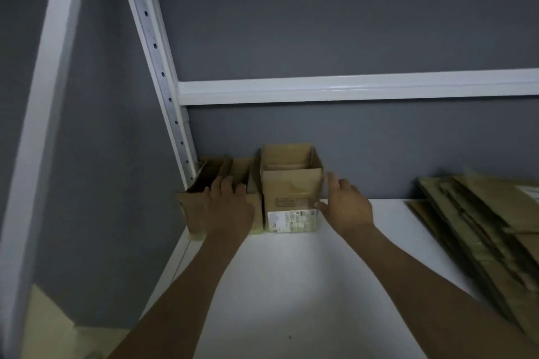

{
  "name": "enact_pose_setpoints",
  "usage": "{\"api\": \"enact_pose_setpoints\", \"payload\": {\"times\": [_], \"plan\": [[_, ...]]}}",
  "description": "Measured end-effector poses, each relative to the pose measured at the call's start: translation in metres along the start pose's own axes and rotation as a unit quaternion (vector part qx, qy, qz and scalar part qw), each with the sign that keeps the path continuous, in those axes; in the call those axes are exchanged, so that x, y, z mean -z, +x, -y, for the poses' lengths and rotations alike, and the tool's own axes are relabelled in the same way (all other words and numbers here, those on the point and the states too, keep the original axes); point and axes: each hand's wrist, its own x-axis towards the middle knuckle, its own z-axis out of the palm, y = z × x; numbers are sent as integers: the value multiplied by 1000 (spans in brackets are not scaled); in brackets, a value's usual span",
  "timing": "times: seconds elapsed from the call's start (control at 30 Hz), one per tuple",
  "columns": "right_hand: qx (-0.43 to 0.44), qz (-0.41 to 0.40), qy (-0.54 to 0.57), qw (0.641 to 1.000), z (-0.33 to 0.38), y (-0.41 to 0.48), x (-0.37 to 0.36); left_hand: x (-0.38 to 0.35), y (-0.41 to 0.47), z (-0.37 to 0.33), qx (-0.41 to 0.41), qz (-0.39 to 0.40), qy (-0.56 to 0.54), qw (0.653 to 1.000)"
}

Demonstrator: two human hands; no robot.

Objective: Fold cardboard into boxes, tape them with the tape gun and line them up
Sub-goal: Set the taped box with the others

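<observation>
Left hand (227, 208) at 10 o'clock rests on low boxes (248, 175), fingers draped over rims (grip unclear, blurry). Right hand (347, 208) at 1, fingers straight and spread, beside tall open box (291, 186) at 12. Risk: a hard sideways shove tips it or skews the row.

Bare desk (291, 285) lies in front of and to the right of the tall open box (291, 189); its left side is packed.
Left of the tall open box, two lower boxes (248, 175) stand against it and run to the rack upright (163, 79), with the left hand (227, 207) lying on them. The grey wall closes off the space behind it, and a white crossbeam (350, 87) runs well above its open top. To its right, past the right hand (347, 207), open desk reaches to a stack of flattened cardboard (481, 227).
</observation>
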Motion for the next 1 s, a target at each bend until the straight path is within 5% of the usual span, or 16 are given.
{"api": "enact_pose_setpoints", "payload": {"times": [0.3, 0.7, 1.0], "plan": [[18, 18, -88, 996, -88, -66, 75, 49, -42, -103, -100, 35, -39, 994], [-2, 38, -123, 992, -298, -207, 185, 108, -153, -353, -185, 43, -123, 974], [-90, 41, -114, 989, -460, -226, 214, 102, -153, -533, -287, 53, -127, 948]]}}
